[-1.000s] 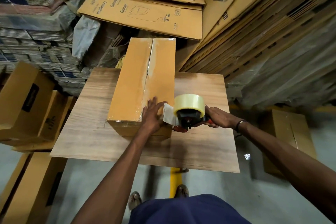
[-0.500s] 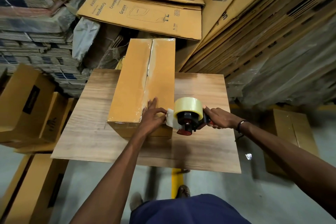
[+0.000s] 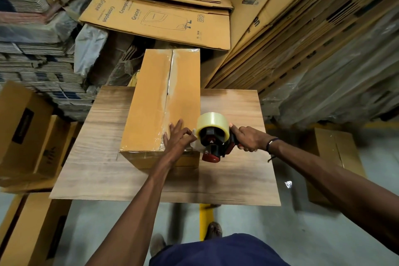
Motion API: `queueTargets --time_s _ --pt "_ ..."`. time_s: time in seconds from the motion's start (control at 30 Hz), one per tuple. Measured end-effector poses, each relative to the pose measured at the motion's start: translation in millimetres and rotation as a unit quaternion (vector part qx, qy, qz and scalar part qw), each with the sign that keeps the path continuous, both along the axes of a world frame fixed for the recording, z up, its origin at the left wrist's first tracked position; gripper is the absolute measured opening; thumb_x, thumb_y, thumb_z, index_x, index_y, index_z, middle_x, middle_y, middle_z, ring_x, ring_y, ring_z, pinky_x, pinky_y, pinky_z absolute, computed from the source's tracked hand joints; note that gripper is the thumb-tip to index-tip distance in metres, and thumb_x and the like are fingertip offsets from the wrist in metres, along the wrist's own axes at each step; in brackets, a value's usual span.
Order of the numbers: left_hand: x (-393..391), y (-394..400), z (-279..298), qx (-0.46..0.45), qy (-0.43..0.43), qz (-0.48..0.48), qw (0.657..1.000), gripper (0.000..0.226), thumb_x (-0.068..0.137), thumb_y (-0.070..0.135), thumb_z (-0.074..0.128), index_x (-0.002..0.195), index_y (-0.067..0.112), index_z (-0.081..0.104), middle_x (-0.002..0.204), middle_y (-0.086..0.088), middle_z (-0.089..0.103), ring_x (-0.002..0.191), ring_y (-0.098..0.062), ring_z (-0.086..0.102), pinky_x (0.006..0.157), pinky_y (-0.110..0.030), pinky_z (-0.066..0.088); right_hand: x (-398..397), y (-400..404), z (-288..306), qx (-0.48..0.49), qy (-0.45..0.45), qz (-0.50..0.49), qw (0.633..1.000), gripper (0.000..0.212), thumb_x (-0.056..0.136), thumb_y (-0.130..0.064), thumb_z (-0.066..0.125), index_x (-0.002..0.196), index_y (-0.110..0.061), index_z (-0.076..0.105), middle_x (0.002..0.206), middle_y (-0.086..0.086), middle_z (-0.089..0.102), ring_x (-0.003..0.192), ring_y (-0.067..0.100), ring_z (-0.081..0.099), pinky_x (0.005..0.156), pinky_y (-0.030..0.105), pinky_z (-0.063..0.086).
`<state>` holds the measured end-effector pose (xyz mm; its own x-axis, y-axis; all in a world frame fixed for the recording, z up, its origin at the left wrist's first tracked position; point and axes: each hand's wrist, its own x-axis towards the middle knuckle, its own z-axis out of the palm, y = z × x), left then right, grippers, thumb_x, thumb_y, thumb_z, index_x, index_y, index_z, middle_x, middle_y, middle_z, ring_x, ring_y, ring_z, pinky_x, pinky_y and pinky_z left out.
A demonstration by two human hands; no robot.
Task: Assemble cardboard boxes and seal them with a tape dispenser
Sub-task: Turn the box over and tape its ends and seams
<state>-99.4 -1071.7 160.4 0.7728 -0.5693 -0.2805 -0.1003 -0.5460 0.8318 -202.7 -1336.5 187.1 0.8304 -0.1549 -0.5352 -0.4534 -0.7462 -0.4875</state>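
Seen from above, centre of frame: a long brown cardboard box [image 3: 164,101], closed and glossy with clear tape along its top seam, lying lengthwise on a square wood-grain tabletop [image 3: 237,175], far end overhanging the table's far edge. Left hand [image 3: 177,139] resting on the box's near right corner, fingers straight and spread flat on the top, thumb toward the tape end. Just right of it, touching the same corner, a black and red handheld tape dispenser [image 3: 213,147] carrying a roll of clear packing tape [image 3: 212,122]. Right hand [image 3: 248,138] wrapped around the dispenser's handle, fingers curled tight on it, a dark band at the wrist. Upper centre: flattened printed cardboard sheets [image 3: 155,17] lying stacked. Upper right: many more flat cartons [image 3: 313,39] leaning at a slant, some under plastic wrap. Left edge: assembled brown boxes [image 3: 23,136] on the grey floor, bundled flat stock above them. Right edge: another brown box [image 3: 336,157] on the floor. Bottom centre: dark blue clothing and two shoes, blurred.
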Motion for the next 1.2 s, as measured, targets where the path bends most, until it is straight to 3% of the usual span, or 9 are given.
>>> queueTargets --time_s 0.07,0.17,0.47,0.6,0.73,0.83,0.97,1.07,1.2 --pt "-3 -2 1 0.010 -0.015 -0.001 1.000 0.069 0.062 0.082 0.044 0.108 0.034 0.063 0.172 0.010 0.004 0.158 -0.015 -0.016 0.119 -0.050 -0.020 0 1 -2 0.025 0.011 -0.023 0.999 0.087 0.100 -0.076 0.007 0.071 -0.012 0.059 0.060 0.002 0.058 0.045 0.013 0.046 0.045 0.024 0.042" --pt "-4 -2 0 0.022 -0.026 -0.002 0.999 0.069 0.067 0.086 0.041 0.116 0.040 0.058 0.173 0.010 0.001 0.157 -0.016 -0.019 0.119 -0.051 -0.022 1 2 -5 0.042 0.028 -0.037 0.998 0.086 0.099 -0.076 0.008 0.073 -0.012 0.059 0.059 0.000 0.055 0.043 0.010 0.043 0.044 0.022 0.039" --pt "1 -3 -12 0.064 -0.046 -0.018 0.997 0.010 0.100 0.047 0.059 0.109 0.042 0.062 0.173 0.009 -0.006 0.156 -0.019 -0.024 0.118 -0.054 -0.023 10 -14 -14 -0.011 0.006 0.005 1.000 0.086 0.101 -0.074 0.009 0.073 -0.012 0.061 0.063 0.003 0.062 0.051 0.017 0.052 0.051 0.026 0.047" --pt "4 -2 -9 0.063 -0.034 -0.024 0.997 0.023 0.104 0.045 0.053 0.125 0.041 0.061 0.172 0.010 -0.009 0.155 -0.019 -0.026 0.116 -0.051 -0.025 11 -21 -17 -0.014 -0.014 0.011 1.000 0.086 0.101 -0.073 0.008 0.071 -0.012 0.061 0.061 0.001 0.062 0.052 0.016 0.053 0.053 0.024 0.047" --pt "5 -2 -9 0.086 -0.034 -0.046 0.995 0.050 0.105 0.049 0.045 0.154 0.042 0.040 0.171 0.008 -0.015 0.153 -0.019 -0.030 0.117 -0.053 -0.025 6 -27 -27 -0.034 -0.070 -0.022 0.997 0.087 0.104 -0.070 0.008 0.064 -0.014 0.061 0.055 -0.002 0.065 0.052 0.017 0.060 0.065 0.033 0.054" --pt "6 -1 -10 0.100 -0.040 -0.055 0.993 0.050 0.108 0.044 0.042 0.157 0.046 0.032 0.171 0.007 -0.017 0.152 -0.021 -0.031 0.117 -0.054 -0.025 -2 -27 -38 -0.083 -0.117 -0.070 0.987 0.091 0.098 -0.077 0.005 0.066 -0.015 0.064 0.062 0.000 0.068 0.063 0.024 0.065 0.073 0.042 0.055" --pt "5 0 -13 0.104 -0.055 -0.056 0.991 0.049 0.108 0.035 0.043 0.156 0.045 0.037 0.171 0.008 -0.016 0.153 -0.021 -0.030 0.118 -0.055 -0.023 -21 -27 -62 -0.171 -0.148 -0.137 0.964 0.097 0.094 -0.080 0.000 0.086 -0.011 0.067 0.073 0.004 0.064 0.067 0.029 0.058 0.062 0.040 0.045" --pt "6 0 -16 0.104 -0.058 -0.057 0.991 0.048 0.108 0.034 0.043 0.155 0.046 0.038 0.171 0.008 -0.016 0.153 -0.021 -0.030 0.118 -0.055 -0.023 -39 -19 -82 -0.206 -0.142 -0.180 0.951 0.084 0.100 -0.076 0.009 0.076 -0.016 0.063 0.079 0.010 0.069 0.073 0.035 0.062 0.064 0.038 0.045" --pt "6 -1 -20 0.108 -0.063 -0.052 0.991 0.050 0.106 0.033 0.046 0.153 0.047 0.040 0.171 0.009 -0.015 0.154 -0.021 -0.029 0.119 -0.056 -0.021 -56 -5 -119 -0.185 -0.121 -0.196 0.955 0.052 0.108 -0.055 0.032 0.095 -0.013 0.059 0.100 0.019 0.071 0.094 0.042 0.066 0.067 0.041 0.039"
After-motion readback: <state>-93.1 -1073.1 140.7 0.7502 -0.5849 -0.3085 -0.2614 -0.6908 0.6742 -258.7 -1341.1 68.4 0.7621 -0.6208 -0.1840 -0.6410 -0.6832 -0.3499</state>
